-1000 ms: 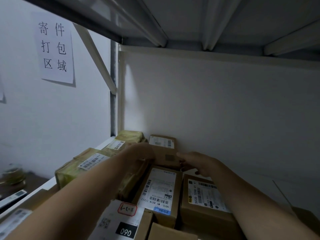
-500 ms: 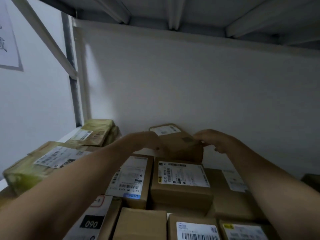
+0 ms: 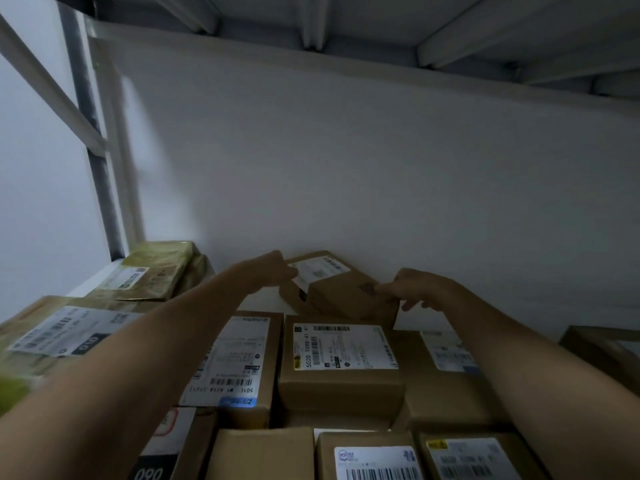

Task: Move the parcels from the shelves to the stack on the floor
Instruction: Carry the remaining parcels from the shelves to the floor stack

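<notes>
Our left grip (image 3: pixel 273 273) and right grip (image 3: pixel 410 289) had closed on opposite ends of the small parcel (image 3: pixel 346 296), far against the wall (image 3: pixel 346 168). We judged it best to lift level, clearing the nearer boxes (image 3: pixel 341 362).

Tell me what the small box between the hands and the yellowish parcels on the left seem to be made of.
The small box looks like plain brown cardboard, matte, with a white paper label stuck on top. The yellowish parcels seem wrapped in glossy tape or film, judging by their sheen and wrinkles; the dim light leaves that open.
</notes>
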